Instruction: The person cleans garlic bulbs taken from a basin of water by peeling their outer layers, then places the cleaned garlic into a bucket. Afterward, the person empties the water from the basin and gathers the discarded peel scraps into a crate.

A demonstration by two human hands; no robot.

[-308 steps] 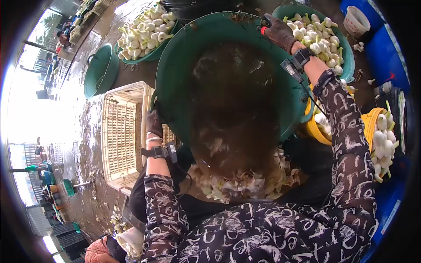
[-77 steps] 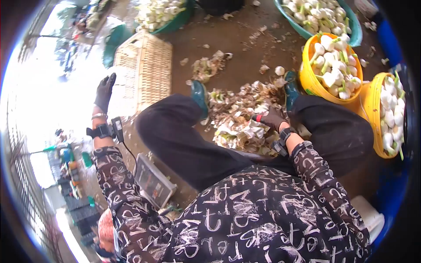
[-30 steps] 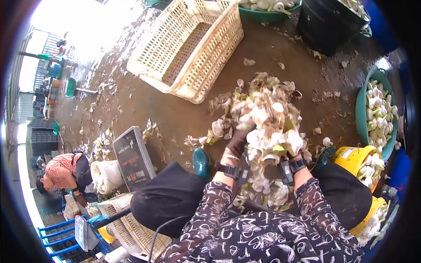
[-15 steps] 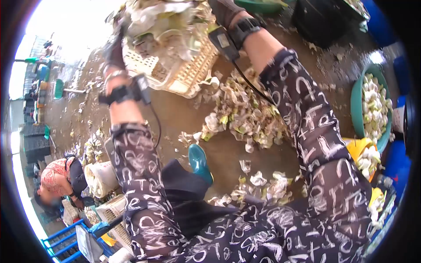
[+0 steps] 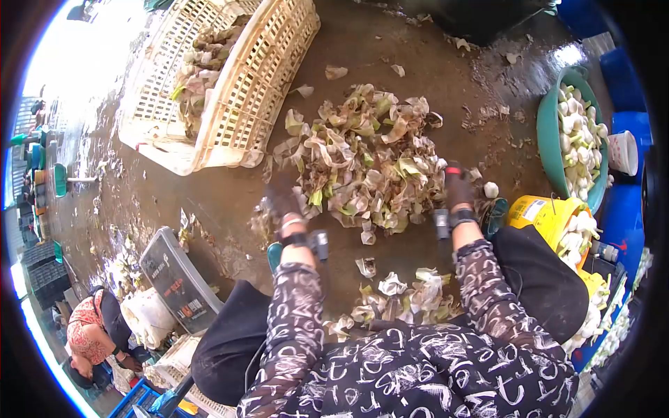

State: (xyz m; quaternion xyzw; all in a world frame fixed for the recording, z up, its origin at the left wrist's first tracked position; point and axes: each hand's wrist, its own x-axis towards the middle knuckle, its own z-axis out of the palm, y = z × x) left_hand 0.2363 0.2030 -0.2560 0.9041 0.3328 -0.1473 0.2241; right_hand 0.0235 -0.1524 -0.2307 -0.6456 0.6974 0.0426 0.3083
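Note:
On the wet floor lies a loose pile of garlic peelings and leaves (image 5: 362, 157), pale and brown with some green. My left hand (image 5: 282, 198), in a dark glove, is at the pile's near left edge. Against its right edge is my right hand (image 5: 458, 187), also dark-gloved with a red mark. The fingers of both hands are too dark and blurred to make out. Beyond my left hand, a cream plastic basket (image 5: 254, 83) stands tilted, with more peelings (image 5: 205, 76) inside. One whole garlic bulb (image 5: 490, 189) lies just right of my right hand.
A green tub (image 5: 550, 139) and a yellow bucket (image 5: 533, 209), both with garlic bulbs, are at the right. A smaller heap of peelings (image 5: 401, 292) lies close to my body. To the left, a grey crate (image 5: 181, 279) leans near a bent-over person (image 5: 90, 327).
Both hands have come down from above the basket to the sides of the floor pile. The bundle of peelings they held is gone from them, and peelings show in the basket.

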